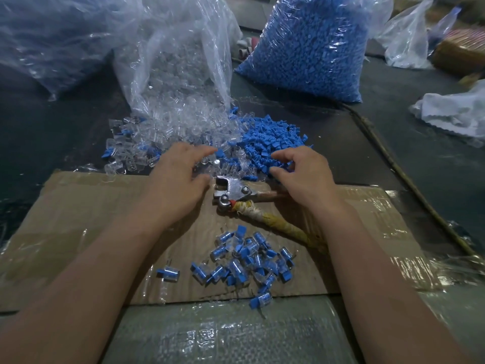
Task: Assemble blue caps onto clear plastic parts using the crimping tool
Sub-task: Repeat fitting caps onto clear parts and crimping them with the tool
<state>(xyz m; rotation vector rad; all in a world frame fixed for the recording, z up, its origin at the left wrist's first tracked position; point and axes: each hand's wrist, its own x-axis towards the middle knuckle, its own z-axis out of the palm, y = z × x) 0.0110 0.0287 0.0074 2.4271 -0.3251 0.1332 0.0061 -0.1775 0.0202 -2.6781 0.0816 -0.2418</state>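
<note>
Blue caps (273, 143) lie heaped just right of the clear plastic parts (170, 127), the piles touching. Crimping tool (236, 195), metal head w/ a wrapped handle, lies on cardboard (78, 219) btwn the hands. Left hand (178, 179) is loose, fingers spread over the clear parts. Right hand (301, 174) curls at the caps; can't tell if it pinches one. Capped pcs (249, 258) lie nearer.

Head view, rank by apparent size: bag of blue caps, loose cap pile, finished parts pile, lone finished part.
1. bag of blue caps
2-3. loose cap pile and finished parts pile: similar; the latter lies nearer the camera, so unranked
4. lone finished part
</note>
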